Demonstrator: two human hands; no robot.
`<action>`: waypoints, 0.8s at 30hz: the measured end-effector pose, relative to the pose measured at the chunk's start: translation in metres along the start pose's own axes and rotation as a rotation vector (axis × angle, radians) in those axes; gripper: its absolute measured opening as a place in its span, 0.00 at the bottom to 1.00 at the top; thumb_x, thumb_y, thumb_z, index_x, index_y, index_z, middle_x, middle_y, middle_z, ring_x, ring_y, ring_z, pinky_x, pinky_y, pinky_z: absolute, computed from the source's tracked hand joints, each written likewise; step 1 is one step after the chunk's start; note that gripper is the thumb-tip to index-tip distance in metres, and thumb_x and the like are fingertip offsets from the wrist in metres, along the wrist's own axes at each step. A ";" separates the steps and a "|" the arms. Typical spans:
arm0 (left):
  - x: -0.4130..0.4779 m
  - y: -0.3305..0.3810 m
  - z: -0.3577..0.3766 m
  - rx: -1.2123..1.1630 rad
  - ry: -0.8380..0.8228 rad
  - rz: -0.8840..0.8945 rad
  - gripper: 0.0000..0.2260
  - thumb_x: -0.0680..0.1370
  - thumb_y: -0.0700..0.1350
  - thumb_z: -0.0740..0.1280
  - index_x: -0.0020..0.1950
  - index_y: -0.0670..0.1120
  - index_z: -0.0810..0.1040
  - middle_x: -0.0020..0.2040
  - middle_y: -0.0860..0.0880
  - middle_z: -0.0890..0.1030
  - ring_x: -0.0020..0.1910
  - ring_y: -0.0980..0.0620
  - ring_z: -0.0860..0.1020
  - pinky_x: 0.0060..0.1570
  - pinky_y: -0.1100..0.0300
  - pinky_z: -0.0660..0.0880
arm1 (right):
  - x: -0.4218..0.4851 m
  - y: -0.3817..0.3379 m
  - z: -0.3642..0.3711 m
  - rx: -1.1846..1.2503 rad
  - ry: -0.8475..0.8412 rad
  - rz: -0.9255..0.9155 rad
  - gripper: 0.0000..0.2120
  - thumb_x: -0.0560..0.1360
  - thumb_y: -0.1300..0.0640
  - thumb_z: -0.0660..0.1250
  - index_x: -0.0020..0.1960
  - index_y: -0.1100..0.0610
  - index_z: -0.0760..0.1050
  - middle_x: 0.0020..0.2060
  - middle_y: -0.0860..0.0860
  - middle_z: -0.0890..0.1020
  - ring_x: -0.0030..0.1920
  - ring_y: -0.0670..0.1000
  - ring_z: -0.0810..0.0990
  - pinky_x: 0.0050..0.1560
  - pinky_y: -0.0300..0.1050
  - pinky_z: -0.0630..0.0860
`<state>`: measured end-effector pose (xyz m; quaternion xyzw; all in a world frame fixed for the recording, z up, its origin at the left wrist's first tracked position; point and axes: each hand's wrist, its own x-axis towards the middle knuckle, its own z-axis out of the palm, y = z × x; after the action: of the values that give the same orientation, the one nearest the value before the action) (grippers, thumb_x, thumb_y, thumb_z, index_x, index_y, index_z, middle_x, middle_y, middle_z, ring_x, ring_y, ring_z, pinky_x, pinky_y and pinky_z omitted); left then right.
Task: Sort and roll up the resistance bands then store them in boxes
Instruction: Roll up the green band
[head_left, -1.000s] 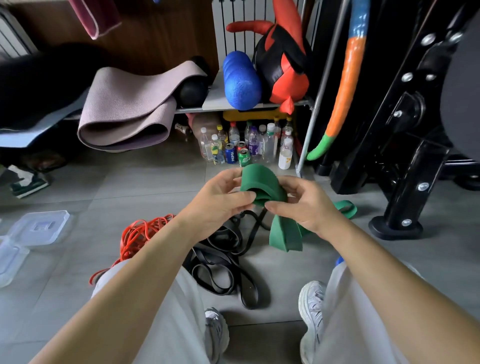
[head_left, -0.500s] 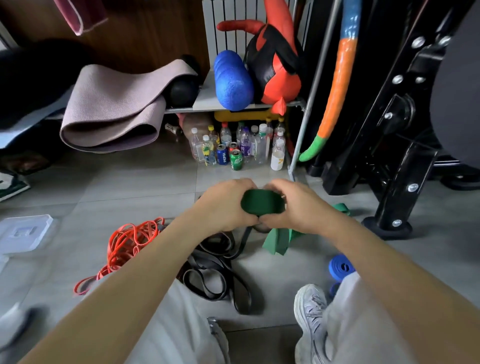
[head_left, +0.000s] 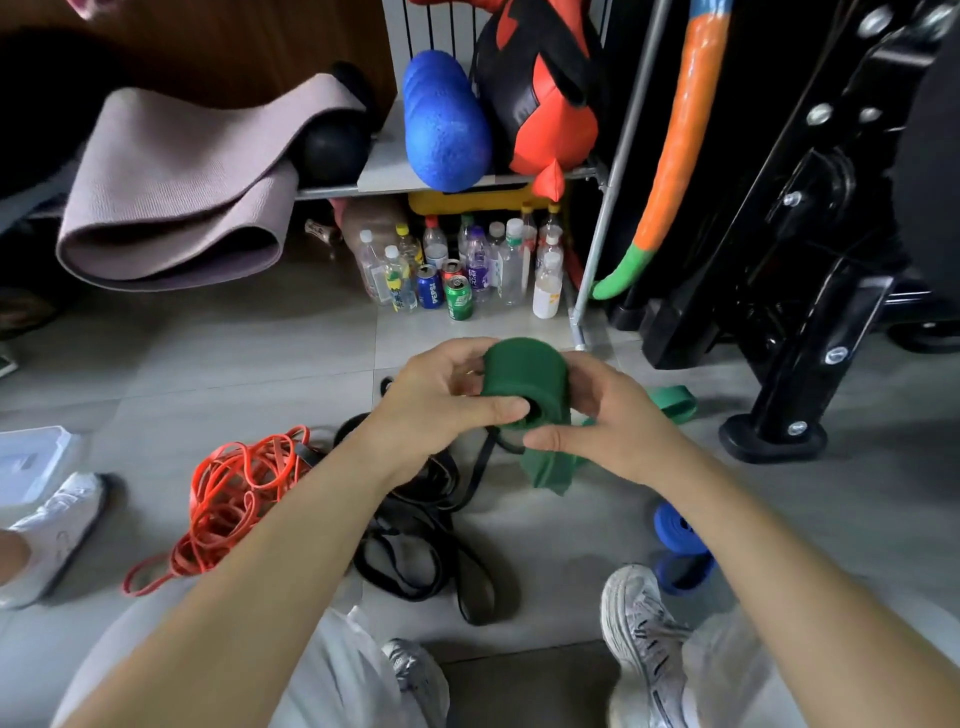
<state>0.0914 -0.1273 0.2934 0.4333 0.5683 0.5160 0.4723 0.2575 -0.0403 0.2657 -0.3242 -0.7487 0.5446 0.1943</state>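
A wide green resistance band (head_left: 524, 382) is partly wound into a thick roll between both hands. My left hand (head_left: 441, 400) grips the roll from the left, thumb across its open end. My right hand (head_left: 608, 421) grips it from the right, thumb underneath. The band's loose tail hangs below the roll and trails right along the floor (head_left: 670, 402). On the floor lie a tangle of orange bands (head_left: 228, 493), a pile of black bands (head_left: 415, 540) and rolled blue bands (head_left: 680, 545). A clear plastic box (head_left: 31, 457) sits at the left edge.
Bottles and cans (head_left: 457, 270) stand under a low shelf holding a blue foam roller (head_left: 444, 124) and a folded mat (head_left: 171, 197). A black machine frame (head_left: 810, 270) fills the right. Another person's white shoe (head_left: 57, 525) is at the left; my shoes (head_left: 639, 629) are below.
The green roll has grown thicker as both hands wound more band onto it, and the hanging tail is shorter. A white shoe has come into view at the left.
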 end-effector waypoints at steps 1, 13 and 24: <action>0.000 -0.001 0.003 -0.101 -0.010 -0.018 0.21 0.63 0.36 0.73 0.53 0.49 0.77 0.48 0.52 0.83 0.48 0.53 0.81 0.47 0.62 0.78 | 0.000 0.001 0.002 0.019 0.024 -0.006 0.28 0.61 0.55 0.80 0.57 0.45 0.72 0.54 0.45 0.81 0.57 0.46 0.79 0.61 0.46 0.73; -0.004 -0.036 0.026 1.242 -0.300 0.124 0.28 0.68 0.55 0.73 0.66 0.52 0.70 0.60 0.53 0.74 0.62 0.50 0.70 0.62 0.56 0.67 | -0.021 0.037 0.007 -0.649 -0.190 0.138 0.16 0.64 0.50 0.73 0.50 0.51 0.76 0.43 0.48 0.81 0.44 0.49 0.79 0.46 0.50 0.77; -0.001 -0.017 0.026 0.554 -0.054 0.003 0.22 0.66 0.40 0.77 0.56 0.56 0.77 0.50 0.52 0.80 0.52 0.54 0.77 0.56 0.53 0.76 | -0.029 0.039 -0.022 -0.353 -0.032 0.085 0.35 0.60 0.43 0.77 0.65 0.48 0.72 0.58 0.43 0.78 0.58 0.43 0.75 0.61 0.42 0.70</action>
<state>0.1168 -0.1250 0.2755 0.5602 0.6743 0.3300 0.3501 0.3035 -0.0375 0.2383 -0.3757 -0.8214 0.4175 0.0993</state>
